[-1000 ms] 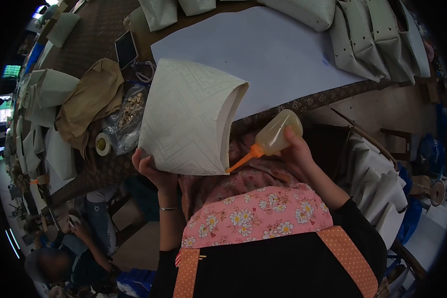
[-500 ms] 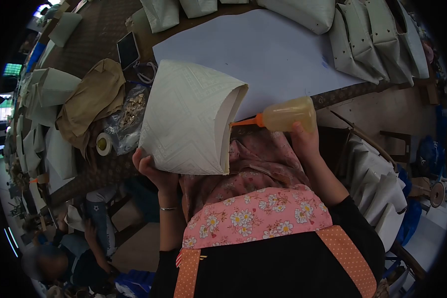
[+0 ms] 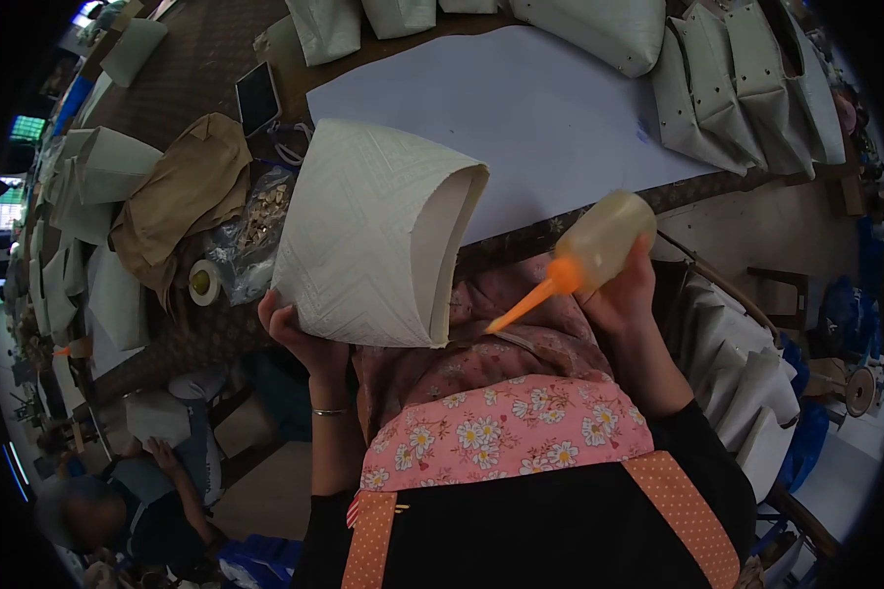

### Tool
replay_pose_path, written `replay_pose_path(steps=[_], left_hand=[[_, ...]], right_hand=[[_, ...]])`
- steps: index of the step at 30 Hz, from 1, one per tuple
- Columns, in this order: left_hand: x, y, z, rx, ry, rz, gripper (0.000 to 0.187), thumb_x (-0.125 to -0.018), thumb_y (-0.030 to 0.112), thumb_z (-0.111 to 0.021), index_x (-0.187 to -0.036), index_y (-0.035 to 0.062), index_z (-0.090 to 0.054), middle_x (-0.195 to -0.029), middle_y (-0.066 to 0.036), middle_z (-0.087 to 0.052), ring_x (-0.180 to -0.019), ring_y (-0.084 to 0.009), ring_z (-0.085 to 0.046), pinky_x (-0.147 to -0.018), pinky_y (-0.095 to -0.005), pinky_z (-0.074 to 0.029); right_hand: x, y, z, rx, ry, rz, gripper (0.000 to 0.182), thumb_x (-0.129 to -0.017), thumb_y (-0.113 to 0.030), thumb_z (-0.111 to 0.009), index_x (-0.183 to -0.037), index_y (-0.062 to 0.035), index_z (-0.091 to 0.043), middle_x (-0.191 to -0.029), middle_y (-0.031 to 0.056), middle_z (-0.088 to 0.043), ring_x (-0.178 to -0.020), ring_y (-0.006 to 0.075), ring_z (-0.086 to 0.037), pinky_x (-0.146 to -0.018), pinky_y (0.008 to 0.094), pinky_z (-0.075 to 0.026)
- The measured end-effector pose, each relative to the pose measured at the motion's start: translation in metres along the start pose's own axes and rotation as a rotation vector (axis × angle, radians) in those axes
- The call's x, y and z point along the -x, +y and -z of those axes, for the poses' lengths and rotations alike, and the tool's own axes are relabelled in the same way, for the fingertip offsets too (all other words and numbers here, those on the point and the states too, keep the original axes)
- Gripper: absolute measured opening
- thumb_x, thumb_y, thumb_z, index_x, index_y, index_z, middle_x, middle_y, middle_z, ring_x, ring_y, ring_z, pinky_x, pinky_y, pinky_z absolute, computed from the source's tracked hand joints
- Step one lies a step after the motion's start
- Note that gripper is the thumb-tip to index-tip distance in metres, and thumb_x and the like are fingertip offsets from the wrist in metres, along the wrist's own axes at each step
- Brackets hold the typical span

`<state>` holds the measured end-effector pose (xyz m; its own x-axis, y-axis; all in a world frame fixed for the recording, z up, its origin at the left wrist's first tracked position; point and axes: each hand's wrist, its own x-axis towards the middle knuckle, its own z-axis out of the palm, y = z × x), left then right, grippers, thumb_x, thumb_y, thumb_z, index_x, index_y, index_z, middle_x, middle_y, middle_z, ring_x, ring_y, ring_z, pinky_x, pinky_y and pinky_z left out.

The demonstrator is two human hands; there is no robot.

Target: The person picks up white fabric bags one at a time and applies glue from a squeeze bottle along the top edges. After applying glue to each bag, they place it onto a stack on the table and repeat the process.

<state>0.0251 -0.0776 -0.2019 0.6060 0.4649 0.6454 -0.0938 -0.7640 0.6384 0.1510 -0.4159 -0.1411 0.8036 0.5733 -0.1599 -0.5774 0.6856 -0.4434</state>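
My left hand (image 3: pixel 300 339) grips the lower left corner of a white embossed folded sheet (image 3: pixel 368 231), held up over my lap with its open edge facing right. My right hand (image 3: pixel 624 294) holds a translucent glue bottle (image 3: pixel 604 236) with an orange nozzle (image 3: pixel 530 299). The nozzle points down and left, its tip a short way off the sheet's lower right corner, not touching it.
A large white paper sheet (image 3: pixel 530 98) lies on the brown table (image 3: pixel 196 59). Finished white bags (image 3: pixel 737 79) are piled at the back right, more at the left (image 3: pixel 98 172). A brown cloth (image 3: pixel 182 196), tape roll (image 3: pixel 203 283), phone (image 3: pixel 257 96) sit left. Another person (image 3: pixel 118 491) sits lower left.
The glue bottle ran up the sheet's open edge from the bottom corner, then swung away to the right and tilted nozzle-down. My left hand kept the sheet nearly still.
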Motion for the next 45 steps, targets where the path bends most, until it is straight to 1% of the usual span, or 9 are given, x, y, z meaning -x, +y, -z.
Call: replay_pose_path(steps=[8,10,13,23,29,34,38,42,45], left_hand=[[-0.015,-0.014,0.021,0.405,0.05,0.314,0.051,-0.067,-0.005,-0.066,-0.107,0.0098,-0.037,-0.124,-0.009,-0.036,-0.113,-0.0224,-0.04,-0.094,-0.0337,-0.037],[-0.023,-0.012,0.032,0.791,0.062,0.767,0.057,-0.066,-0.01,-0.062,-0.114,0.0083,-0.037,-0.118,-0.008,-0.043,-0.106,-0.0229,-0.048,-0.083,-0.0332,-0.046],[-0.055,-0.013,0.034,1.049,0.102,0.907,0.06,-0.067,-0.013,-0.058,-0.118,0.0072,-0.035,-0.115,-0.008,-0.047,-0.101,-0.0245,-0.053,-0.072,-0.0348,-0.052],[-0.211,-0.06,-0.095,1.008,0.3,0.793,0.052,-0.074,-0.005,-0.06,-0.115,0.0042,-0.03,-0.113,-0.014,-0.042,-0.096,-0.0274,-0.051,-0.069,-0.0368,-0.053],[-0.267,-0.134,-0.162,-0.002,-0.122,0.526,0.054,-0.072,0.014,-0.068,-0.116,-0.0001,-0.039,-0.112,-0.017,-0.051,-0.102,-0.027,-0.052,-0.08,-0.0362,-0.046],[-0.297,-0.152,-0.122,-0.244,-0.278,0.463,0.035,-0.072,0.015,-0.066,-0.101,-0.0026,-0.055,-0.107,-0.017,-0.058,-0.104,-0.0269,-0.054,-0.085,-0.0338,-0.043],[-0.301,-0.178,-0.023,-0.355,0.171,0.129,0.023,-0.071,0.007,-0.057,-0.093,0.0023,-0.059,-0.093,-0.015,-0.058,-0.093,-0.0305,-0.054,-0.083,-0.0367,-0.043],[-0.27,-0.194,0.11,-0.965,0.449,0.389,0.025,-0.069,0.006,-0.051,-0.094,0.0087,-0.055,-0.1,-0.009,-0.055,-0.097,-0.029,-0.051,-0.08,-0.0406,-0.043],[-0.21,-0.227,0.175,-1.249,0.303,0.67,0.047,-0.073,0.012,-0.056,-0.118,0.0158,-0.044,-0.125,-0.004,-0.041,-0.125,-0.0232,-0.029,-0.09,-0.0571,-0.031]], right_hand=[[-0.033,-0.032,0.022,-0.449,0.075,0.17,0.055,-0.079,-0.041,-0.061,-0.118,-0.0045,-0.047,-0.117,0.0095,-0.052,-0.104,0.0262,-0.052,-0.088,0.0339,-0.047],[-0.041,-0.039,0.03,-0.386,0.067,0.255,0.054,-0.079,-0.041,-0.062,-0.117,-0.0057,-0.048,-0.116,0.0088,-0.052,-0.104,0.0262,-0.053,-0.088,0.0332,-0.047],[-0.059,-0.043,0.045,-0.364,0.196,0.321,0.053,-0.079,-0.041,-0.062,-0.117,-0.0063,-0.048,-0.116,0.0084,-0.052,-0.105,0.0251,-0.052,-0.087,0.0336,-0.048],[-0.079,-0.02,0.058,-0.059,0.171,0.467,0.054,-0.083,-0.045,-0.054,-0.12,-0.0082,-0.042,-0.118,0.0082,-0.05,-0.109,0.0244,-0.051,-0.083,0.0364,-0.05],[-0.079,-0.016,0.061,-0.048,0.179,0.443,0.052,-0.084,-0.045,-0.052,-0.121,-0.0097,-0.042,-0.12,0.0084,-0.049,-0.107,0.0246,-0.052,-0.08,0.0375,-0.051],[-0.078,-0.018,0.068,-0.026,0.162,0.475,0.056,-0.083,-0.046,-0.054,-0.122,-0.0069,-0.04,-0.119,0.0112,-0.048,-0.107,0.0292,-0.051,-0.086,0.0413,-0.048],[-0.078,-0.019,0.065,-0.016,0.131,0.426,0.056,-0.083,-0.046,-0.053,-0.122,-0.007,-0.04,-0.118,0.0107,-0.049,-0.106,0.0287,-0.051,-0.084,0.041,-0.049],[-0.077,-0.019,0.066,0.035,0.151,0.451,0.055,-0.084,-0.046,-0.052,-0.121,-0.0068,-0.04,-0.118,0.0105,-0.049,-0.106,0.0278,-0.052,-0.083,0.0403,-0.05],[-0.078,-0.019,0.065,0.04,0.155,0.455,0.054,-0.084,-0.045,-0.052,-0.121,-0.0069,-0.041,-0.118,0.0103,-0.049,-0.106,0.0275,-0.052,-0.083,0.0398,-0.05]])
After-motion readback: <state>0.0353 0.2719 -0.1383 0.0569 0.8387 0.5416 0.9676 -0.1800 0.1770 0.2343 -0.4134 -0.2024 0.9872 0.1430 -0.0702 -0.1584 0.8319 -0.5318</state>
